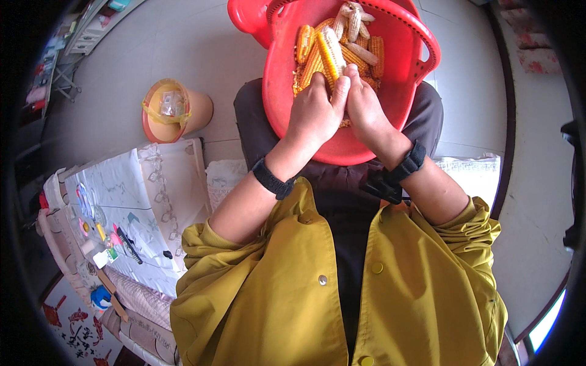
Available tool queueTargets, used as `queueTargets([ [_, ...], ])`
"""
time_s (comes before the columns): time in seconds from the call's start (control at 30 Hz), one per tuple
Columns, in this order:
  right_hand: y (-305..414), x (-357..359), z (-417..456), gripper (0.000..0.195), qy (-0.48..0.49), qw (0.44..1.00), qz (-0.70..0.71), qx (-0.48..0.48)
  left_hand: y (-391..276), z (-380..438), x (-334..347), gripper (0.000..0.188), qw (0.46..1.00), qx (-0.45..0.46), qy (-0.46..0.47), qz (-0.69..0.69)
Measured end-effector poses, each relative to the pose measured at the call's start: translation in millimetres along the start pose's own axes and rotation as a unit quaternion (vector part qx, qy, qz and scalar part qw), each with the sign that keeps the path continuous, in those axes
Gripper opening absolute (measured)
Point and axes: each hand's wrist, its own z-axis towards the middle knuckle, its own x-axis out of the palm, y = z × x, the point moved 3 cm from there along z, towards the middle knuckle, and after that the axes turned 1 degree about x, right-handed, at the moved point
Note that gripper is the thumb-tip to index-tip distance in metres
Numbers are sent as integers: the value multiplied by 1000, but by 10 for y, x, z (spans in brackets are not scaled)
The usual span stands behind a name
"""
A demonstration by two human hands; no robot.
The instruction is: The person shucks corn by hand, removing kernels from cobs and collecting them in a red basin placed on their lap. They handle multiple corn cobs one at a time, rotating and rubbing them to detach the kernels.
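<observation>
My left hand [316,110] and my right hand [367,110] are close together over a red plastic basket [345,153] on my lap. Both grip the lower end of a corn cob [333,51], tilted upward; yellow kernels cover its left side and its right side looks pale and bare. My thumbs lie near each other on the cob, while most fingers are hidden beneath it. Beyond the hands, orange corn cobs [314,66] with kernels and pale stripped cobs [355,23] lie in the basket. Loose kernels [344,123] show at its bottom.
A tan waste bin [200,107] with a yellow liner stands on the tiled floor to the left. Nearer, a table with a marbled cover [123,196] holds a black remote control [129,245] and small items. A wall [531,183] runs along the right.
</observation>
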Motion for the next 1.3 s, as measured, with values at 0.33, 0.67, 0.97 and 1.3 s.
queueTargets([
  [0.33, 32, 49, -89, 47, 59, 980, 145, 122, 40, -58, -22, 30, 990, 141, -2, 28],
  [0.67, -54, -8, 7, 45, 49, 992, 97, 66, -2, -19, 15, 28, 990, 75, -80, -85],
  [0.97, -2, 84, -42, 46, 35, 979, 183, 79, 88, -4, 33, 28, 992, 71, -88, -59],
  [1.3, -132, 6, 27, 49, 94, 992, 76, 30, 34, 44, -34, 34, 990, 3, -99, -99],
])
